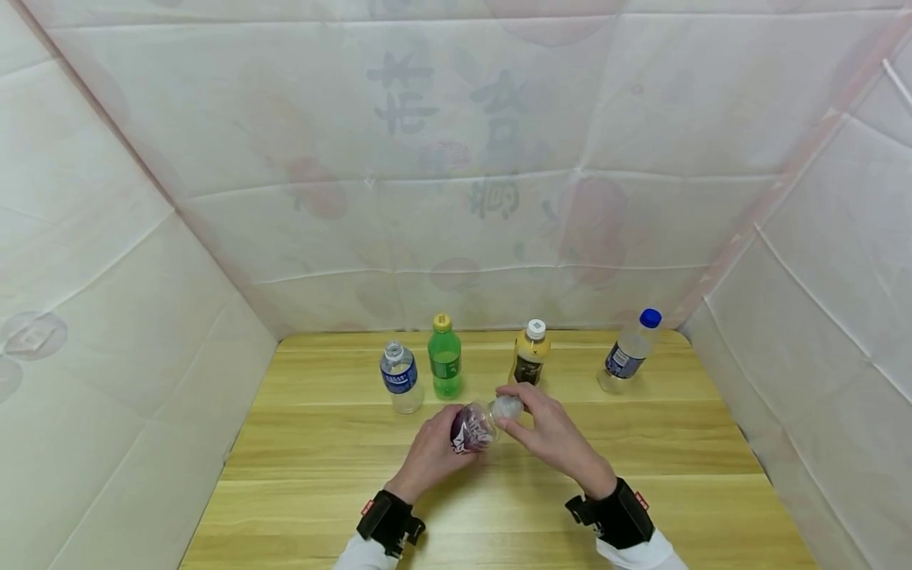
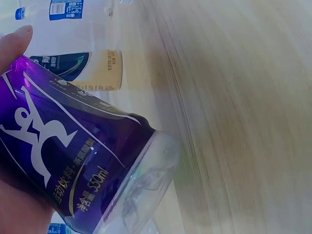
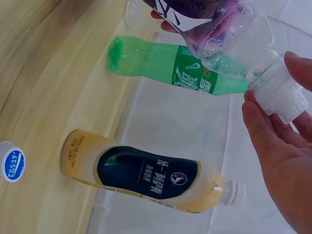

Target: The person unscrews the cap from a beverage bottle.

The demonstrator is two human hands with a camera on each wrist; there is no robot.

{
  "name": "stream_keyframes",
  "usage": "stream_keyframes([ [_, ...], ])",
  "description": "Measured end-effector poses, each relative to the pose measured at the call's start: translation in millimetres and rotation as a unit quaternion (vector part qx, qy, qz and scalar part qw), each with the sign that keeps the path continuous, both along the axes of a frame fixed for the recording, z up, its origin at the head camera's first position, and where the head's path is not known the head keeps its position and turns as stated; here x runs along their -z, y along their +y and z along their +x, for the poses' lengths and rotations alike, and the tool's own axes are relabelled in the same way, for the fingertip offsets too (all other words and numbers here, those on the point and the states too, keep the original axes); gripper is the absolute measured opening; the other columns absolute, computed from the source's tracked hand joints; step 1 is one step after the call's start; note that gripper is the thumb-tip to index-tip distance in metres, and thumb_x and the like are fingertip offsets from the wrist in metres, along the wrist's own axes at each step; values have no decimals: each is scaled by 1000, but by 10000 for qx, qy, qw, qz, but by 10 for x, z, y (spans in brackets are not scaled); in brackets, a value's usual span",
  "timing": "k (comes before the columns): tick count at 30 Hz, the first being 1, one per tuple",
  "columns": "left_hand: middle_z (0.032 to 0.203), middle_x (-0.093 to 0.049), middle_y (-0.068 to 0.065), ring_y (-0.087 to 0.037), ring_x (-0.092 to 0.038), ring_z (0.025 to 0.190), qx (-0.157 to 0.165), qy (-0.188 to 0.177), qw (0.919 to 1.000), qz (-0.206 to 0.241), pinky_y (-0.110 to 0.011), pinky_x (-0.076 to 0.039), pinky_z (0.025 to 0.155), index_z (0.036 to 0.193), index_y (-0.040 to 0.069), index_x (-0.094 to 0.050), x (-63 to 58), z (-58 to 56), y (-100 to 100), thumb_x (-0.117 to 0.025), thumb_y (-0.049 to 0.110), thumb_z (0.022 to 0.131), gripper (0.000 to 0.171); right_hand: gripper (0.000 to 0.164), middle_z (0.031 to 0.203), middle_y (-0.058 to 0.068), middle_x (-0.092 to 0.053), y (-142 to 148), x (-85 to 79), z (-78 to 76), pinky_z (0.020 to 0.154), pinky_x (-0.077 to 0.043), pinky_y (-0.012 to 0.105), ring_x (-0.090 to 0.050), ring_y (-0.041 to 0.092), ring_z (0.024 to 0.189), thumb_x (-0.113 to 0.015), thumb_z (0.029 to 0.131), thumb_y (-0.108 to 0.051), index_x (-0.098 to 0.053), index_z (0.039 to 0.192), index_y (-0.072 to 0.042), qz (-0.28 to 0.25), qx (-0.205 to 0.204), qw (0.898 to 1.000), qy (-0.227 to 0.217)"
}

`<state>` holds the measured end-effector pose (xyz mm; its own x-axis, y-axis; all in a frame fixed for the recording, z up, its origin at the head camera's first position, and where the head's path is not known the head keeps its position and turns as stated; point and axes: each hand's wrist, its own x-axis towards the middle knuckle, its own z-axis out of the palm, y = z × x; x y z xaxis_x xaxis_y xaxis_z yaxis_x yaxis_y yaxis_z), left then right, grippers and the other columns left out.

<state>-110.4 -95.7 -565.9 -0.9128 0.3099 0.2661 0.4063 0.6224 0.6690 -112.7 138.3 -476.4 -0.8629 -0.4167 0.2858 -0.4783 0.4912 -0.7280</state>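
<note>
My left hand (image 1: 432, 450) grips a clear plastic drink bottle (image 2: 73, 146) round its purple label, which shows a white figure and "550ml". The bottle is tilted, its neck toward my right hand (image 1: 554, 434). In the right wrist view, the thumb and fingers of that hand pinch the translucent white bottle cap (image 3: 280, 92) at the bottle's mouth. Just beyond the hands stand a green bottle (image 1: 446, 364) with a yellow cap and a yellow milk-tea bottle (image 3: 146, 173) with a dark label and white cap.
A clear bottle with a blue label (image 1: 399, 378) stands at the left; another with a blue cap (image 1: 628, 356) is at the far right. A white cap marked Pocari Sweat (image 3: 12, 162) shows in the right wrist view. White sheets (image 1: 456, 237) surround the wooden table (image 1: 299, 475).
</note>
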Motion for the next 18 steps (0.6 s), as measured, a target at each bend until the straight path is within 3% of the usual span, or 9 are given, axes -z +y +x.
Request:
stream_keyframes([
  [7,124,-68,-12,-29,-65,110,-38,-293,9995,142,-49,-55,97,135,5,-56,13,4,-36,-96,23,72,77,45,131,12,-64,35,0,-3,98,-56,44,-65,30,118,-78,91,-4,-60,132,-4,-151,-124,9998,-38],
  [11,125,-67,-13,-29,-64,112,-132,-540,9981,270,-50,-54,98,135,4,-55,6,10,-68,-95,23,73,76,48,131,13,-65,65,-8,-5,98,-56,44,-65,31,118,-80,89,-4,-61,133,-3,-209,54,9998,-18],
  [18,127,-66,-16,-33,-64,114,-314,-663,9957,569,-53,-54,98,137,1,-54,-34,11,-120,-95,19,74,77,46,125,12,-70,163,12,-22,92,-59,45,-69,29,113,-83,89,-15,-66,129,-3,-171,423,9989,74],
])
